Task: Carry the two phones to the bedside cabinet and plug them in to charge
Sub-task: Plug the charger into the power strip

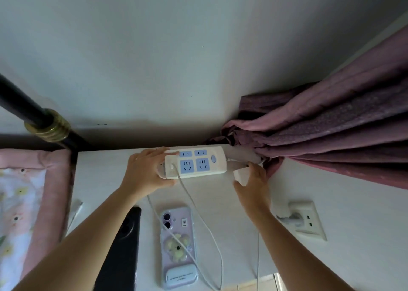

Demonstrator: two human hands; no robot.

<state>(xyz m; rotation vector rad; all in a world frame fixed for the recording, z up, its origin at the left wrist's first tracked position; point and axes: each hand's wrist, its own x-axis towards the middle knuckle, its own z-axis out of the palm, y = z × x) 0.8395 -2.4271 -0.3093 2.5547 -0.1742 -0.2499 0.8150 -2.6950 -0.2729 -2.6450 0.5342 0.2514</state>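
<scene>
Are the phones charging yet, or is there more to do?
Done: both phones, black and purple, lie on the cabinet. One charger sits in the power strip. Now: left hand steadies it; right hand holds another plug. Left: plugging that in.

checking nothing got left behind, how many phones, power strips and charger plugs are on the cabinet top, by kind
phones: 2, a black phone and a purple phone, both lying flat
power strips: 1, the power strip, left hand on its end
charger plugs: 2, one plugged in, a loose charger plug held in the right hand
total: 5
</scene>
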